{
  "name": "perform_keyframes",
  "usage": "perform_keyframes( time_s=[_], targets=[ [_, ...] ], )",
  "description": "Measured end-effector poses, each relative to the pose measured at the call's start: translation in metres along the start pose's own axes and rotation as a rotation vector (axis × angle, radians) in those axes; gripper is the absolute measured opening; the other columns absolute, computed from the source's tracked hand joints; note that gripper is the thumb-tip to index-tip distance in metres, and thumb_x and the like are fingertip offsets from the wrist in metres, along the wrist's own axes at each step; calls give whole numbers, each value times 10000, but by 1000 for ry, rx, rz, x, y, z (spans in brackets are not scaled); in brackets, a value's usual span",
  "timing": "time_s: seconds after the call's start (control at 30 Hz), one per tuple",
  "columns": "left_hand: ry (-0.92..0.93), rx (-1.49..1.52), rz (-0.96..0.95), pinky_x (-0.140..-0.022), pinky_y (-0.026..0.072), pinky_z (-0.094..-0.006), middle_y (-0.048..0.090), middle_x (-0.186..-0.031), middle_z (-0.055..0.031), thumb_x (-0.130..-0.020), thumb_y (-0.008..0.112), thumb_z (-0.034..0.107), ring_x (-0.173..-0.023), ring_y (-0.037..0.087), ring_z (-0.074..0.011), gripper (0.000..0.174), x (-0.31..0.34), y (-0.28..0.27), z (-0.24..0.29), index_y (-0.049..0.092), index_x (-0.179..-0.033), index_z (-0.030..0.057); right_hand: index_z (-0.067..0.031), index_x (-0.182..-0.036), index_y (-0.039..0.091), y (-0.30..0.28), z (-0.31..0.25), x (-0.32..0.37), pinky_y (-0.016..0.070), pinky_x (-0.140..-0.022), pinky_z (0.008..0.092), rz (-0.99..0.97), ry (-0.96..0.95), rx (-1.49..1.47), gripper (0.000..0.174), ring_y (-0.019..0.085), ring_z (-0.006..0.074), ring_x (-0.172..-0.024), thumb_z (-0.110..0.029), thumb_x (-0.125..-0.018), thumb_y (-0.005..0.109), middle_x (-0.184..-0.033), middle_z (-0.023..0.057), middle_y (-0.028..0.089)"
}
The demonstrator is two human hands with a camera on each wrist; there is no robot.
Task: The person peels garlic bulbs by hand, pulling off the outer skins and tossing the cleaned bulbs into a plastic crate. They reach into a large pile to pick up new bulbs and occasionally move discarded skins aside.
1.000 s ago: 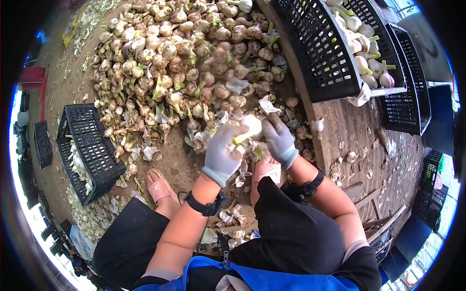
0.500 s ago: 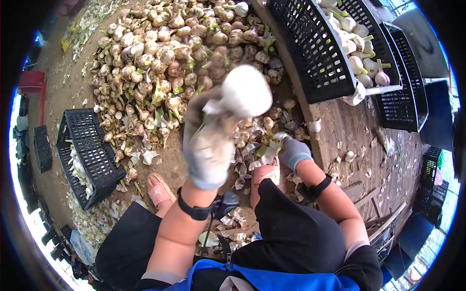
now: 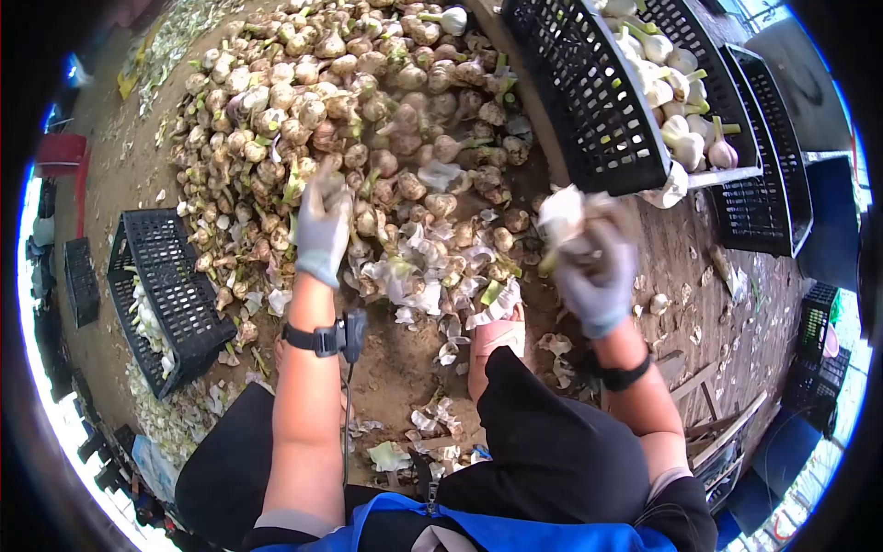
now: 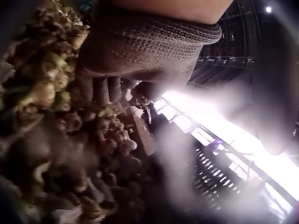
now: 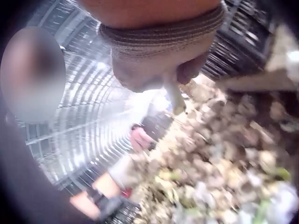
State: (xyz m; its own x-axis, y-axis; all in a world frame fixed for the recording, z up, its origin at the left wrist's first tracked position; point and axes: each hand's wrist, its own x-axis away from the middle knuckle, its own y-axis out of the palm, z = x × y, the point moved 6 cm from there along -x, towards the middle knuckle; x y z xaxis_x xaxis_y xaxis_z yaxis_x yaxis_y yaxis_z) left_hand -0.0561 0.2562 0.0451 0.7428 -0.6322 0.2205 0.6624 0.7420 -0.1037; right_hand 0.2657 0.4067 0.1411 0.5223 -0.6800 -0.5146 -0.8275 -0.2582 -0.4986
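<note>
Over the middle of the heap of unpeeled garlic (image 3: 267,120) is the left hand (image 3: 322,230), in a grey glove, its fingers pointing away from the body and nothing seen in them. The left wrist view shows that hand (image 4: 140,56) with its fingers hanging down above bulbs. A white garlic bulb (image 3: 562,213), blurred, is held by the gloved right hand (image 3: 600,271), beside the wooden board's edge. From the right hand (image 5: 149,70) a pale green stem (image 5: 174,99) sticks out in the right wrist view.
A black crate (image 3: 602,101) with white garlic stands at the upper right, another empty-looking one (image 3: 754,198) beside it. At the left is a tilted black crate (image 3: 179,285) with pale garlic. Loose skins (image 3: 414,285) lie before the feet.
The left hand, which carried the white bulb up close to the camera, has moved left over the heap without it. The right hand has moved right and up and now holds a white bulb.
</note>
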Motion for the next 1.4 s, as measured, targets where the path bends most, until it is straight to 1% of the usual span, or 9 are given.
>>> perform_keyframes(
  time_s=[0.17,0.37,0.43,0.57,0.63,0.77,0.87,1.03,1.4],
  targets=[
    [-74,-203,-69,-765,512,-225,520,-1202,-144,-848,497,-51,-857,555,-108,553,23,-7,-58,387,-1382,43,-47,-1292,529,-97,-17,-86,448,-974,427,531,-71,294,554,490,340,-1181,-10,-751,643,-1261,178,533],
    [364,-720,-417,-983,434,-408,545,-1264,-166,-864,574,109,-1142,549,-302,466,21,126,-12,488,-1321,115,29,-1193,553,-59,-25,-68,435,-947,403,257,-162,588,448,545,293,-1094,16,-754,637,-1093,150,646],
    [425,-754,-478,-957,443,-421,565,-1218,-172,-852,557,107,-1118,557,-321,449,19,172,-13,514,-1298,125,-5,-957,608,-10,-27,-40,482,-763,369,-87,48,-85,218,610,291,-845,8,-739,613,-953,124,651],
    [627,-1209,-643,-890,467,-436,587,-1197,-137,-808,533,98,-1053,584,-324,390,11,235,-58,589,-1192,140,-80,-963,660,84,18,58,503,-750,357,-978,239,-63,187,633,310,-845,-201,-824,628,-895,128,660],
    [702,-1362,-678,-874,473,-437,595,-1185,-127,-792,531,102,-1025,594,-328,360,8,238,-64,622,-1137,144,-88,-963,664,94,50,77,505,-760,360,-927,330,-68,191,634,315,-852,-216,-828,624,-896,126,661],
    [567,-799,-577,-890,475,-378,620,-1133,-124,-755,592,79,-1014,598,-317,328,15,184,-42,642,-1074,134,-24,-1118,581,96,120,102,476,-869,355,-455,818,-315,396,617,269,-957,-225,-797,697,-1041,153,623],
    [51,-99,-535,-914,451,-299,630,-1130,-76,-831,586,26,-1016,593,-194,320,36,140,-34,612,-1148,68,14,-1224,500,94,88,60,425,-949,348,-245,435,-259,564,560,269,-1070,-225,-770,734,-1159,174,557],
    [-305,685,-257,-953,424,-268,615,-1113,-50,-929,592,147,-1064,554,-137,309,60,102,-41,549,-1198,1,12,-1257,476,123,38,46,411,-980,355,-421,547,-596,689,542,303,-1126,-226,-688,781,-1191,187,550],
    [-143,521,-351,-968,426,-267,575,-1256,-119,-943,518,34,-1132,541,-142,496,73,89,3,361,-1412,2,-67,-1231,517,117,-18,16,499,-853,418,-329,-127,-52,734,567,383,-1018,-180,-572,821,-1186,215,516]
  ],
)
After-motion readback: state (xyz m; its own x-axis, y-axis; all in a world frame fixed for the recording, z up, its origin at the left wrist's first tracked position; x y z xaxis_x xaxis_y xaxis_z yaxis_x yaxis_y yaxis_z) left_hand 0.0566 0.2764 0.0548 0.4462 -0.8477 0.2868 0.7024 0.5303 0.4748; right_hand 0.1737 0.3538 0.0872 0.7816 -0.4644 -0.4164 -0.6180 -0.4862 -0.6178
